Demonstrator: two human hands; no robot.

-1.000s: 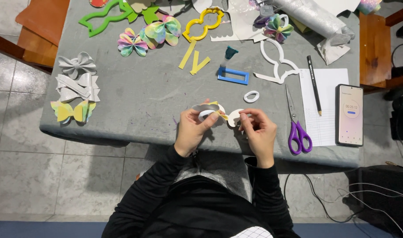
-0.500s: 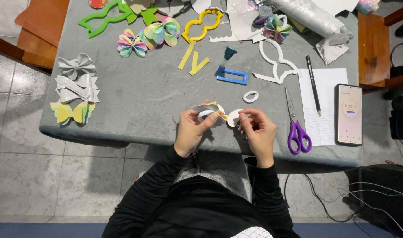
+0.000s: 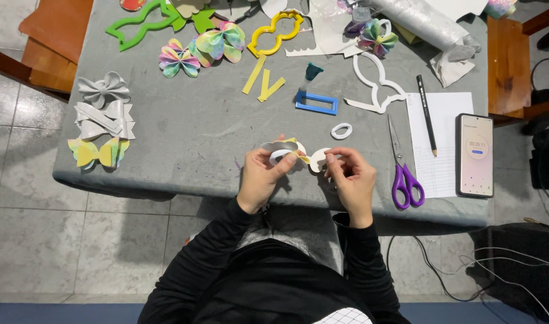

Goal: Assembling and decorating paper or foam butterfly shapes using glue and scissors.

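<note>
A small folded paper bow (image 3: 294,153), white with a yellow strip at its middle, is held just above the near edge of the grey desk (image 3: 184,138). The left hand (image 3: 259,177) is closed on the left loop, thumb and fingers pinched around it; the right hand (image 3: 352,180) is pinched narrowly on the right loop. Risk, as judged: the loops are held only by finger pressure, so a slackened pinch could let the folds spring open, and an uneven pull could tear or crease the thin paper; being near the desk edge, a dropped piece could fall to the floor. Count of things seen: one pair of purple-handled scissors (image 3: 406,180), just right of the right hand; one pencil (image 3: 426,114) lying on one lined sheet (image 3: 445,150); one phone (image 3: 476,155); one blue rectangular frame (image 3: 316,103); one small white oval ring (image 3: 342,130); two yellow strips (image 3: 262,81); three finished bows (image 3: 102,123) stacked at the left edge; three pastel fan-fold bows (image 3: 199,51) farther back; three bow-shaped templates, green, yellow and white.
</note>
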